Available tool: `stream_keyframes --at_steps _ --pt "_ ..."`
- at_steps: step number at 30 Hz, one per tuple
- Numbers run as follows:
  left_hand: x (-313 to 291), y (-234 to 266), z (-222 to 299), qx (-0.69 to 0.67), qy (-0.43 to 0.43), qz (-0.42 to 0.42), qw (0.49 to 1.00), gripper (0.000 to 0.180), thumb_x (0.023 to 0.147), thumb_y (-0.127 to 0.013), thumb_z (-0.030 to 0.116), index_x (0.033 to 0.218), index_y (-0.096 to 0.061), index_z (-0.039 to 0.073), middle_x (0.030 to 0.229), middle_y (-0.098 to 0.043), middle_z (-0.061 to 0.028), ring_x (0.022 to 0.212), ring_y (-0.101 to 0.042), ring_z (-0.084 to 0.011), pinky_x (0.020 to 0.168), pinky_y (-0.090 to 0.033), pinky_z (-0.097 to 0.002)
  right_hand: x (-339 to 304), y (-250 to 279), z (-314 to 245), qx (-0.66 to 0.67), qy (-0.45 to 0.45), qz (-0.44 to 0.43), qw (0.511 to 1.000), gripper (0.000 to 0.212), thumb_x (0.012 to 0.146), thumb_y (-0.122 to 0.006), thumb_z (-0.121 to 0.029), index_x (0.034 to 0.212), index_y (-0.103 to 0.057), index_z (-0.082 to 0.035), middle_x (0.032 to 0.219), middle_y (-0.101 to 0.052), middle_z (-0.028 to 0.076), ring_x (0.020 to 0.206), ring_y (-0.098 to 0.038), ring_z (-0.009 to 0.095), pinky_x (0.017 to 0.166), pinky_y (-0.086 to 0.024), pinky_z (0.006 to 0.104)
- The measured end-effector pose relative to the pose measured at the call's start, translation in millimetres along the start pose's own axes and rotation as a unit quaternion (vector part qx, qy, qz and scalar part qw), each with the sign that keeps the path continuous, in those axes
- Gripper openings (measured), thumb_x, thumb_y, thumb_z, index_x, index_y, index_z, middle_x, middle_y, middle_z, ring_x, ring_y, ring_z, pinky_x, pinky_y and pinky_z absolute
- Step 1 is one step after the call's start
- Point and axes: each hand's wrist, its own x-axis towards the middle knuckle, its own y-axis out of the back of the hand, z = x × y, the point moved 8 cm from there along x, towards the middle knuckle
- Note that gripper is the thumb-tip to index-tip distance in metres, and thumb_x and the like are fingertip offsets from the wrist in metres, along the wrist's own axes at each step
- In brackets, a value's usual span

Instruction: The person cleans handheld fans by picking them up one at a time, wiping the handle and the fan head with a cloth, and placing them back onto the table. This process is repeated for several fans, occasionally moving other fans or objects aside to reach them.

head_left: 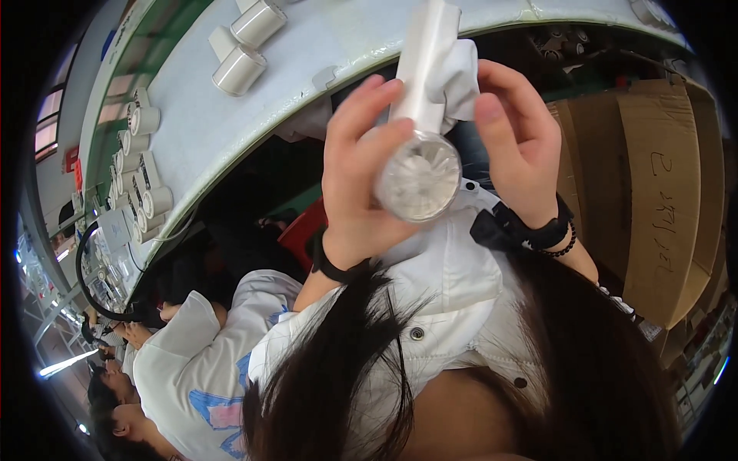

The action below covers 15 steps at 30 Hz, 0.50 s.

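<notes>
Head view: left hand has fingers wrapped round the white device, round end near, long axis pointing away; right hand, on its right, holds white cloth against it.

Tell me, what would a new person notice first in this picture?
Probably the shiny white boxy object with a round clear end, top middle, held in the left grip; what looks like a crumpled white cloth sits between it and the right grip. Next, the big open brown cardboard box on the right.
</notes>
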Motion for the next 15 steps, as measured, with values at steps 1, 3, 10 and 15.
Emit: stream_keyframes --at_steps 1,3,10,15 --pt "-0.8 -2.1 8.6 0.152 -0.076 -0.026 0.985 0.056 0.06 -0.079 0.01 0.111 -0.056 0.012 0.131 -0.042 -0.0196 0.118 -0.044 -0.0385 0.099 -0.039 -0.0459 -2.9 -0.4 8.4 0.12 -0.062 0.038 0.99 0.027 0.085 -0.064 -0.007 0.108 -0.056 0.004 0.098 -0.06 0.007 0.084 -0.059 0.012 0.071 -0.05 0.0243" --pt "-4.0 -10.3 16.4 0.298 -0.149 -0.052 0.941 0.051 0.059 -0.079 0.007 0.106 -0.06 0.014 0.132 -0.041 -0.0207 0.119 -0.043 -0.0401 0.099 -0.038 -0.0461 -6.4 0.8 18.5 0.237 -0.122 0.076 0.961 0.029 0.084 -0.066 -0.009 0.107 -0.055 0.005 0.097 -0.061 0.007 0.084 -0.06 0.011 0.068 -0.051 0.0243" --pt "-14.1 -19.2 0.0 0.208 -0.111 -0.114 0.965 0.06 0.056 -0.082 0.012 0.112 -0.061 0.014 0.137 -0.035 -0.0172 0.122 -0.04 -0.0412 0.101 -0.036 -0.0437 -15.6 7.4 44.9 0.213 -0.276 0.046 0.936 0.034 0.08 -0.072 -0.014 0.104 -0.054 0.002 0.09 -0.063 0.006 0.078 -0.061 0.009 0.065 -0.05 0.0211" --pt "-25.5 -27.3 -22.8 -0.113 0.181 -0.102 0.972 0.094 0.054 -0.086 0.006 0.135 -0.037 0.006 0.137 -0.033 -0.0202 0.127 -0.04 -0.0318 0.099 -0.04 -0.0439 -14.4 6.2 34.8 0.181 -0.22 0.027 0.958 0.035 0.088 -0.063 -0.019 0.112 -0.052 0.003 0.099 -0.063 0.008 0.087 -0.061 0.013 0.079 -0.049 0.0266"
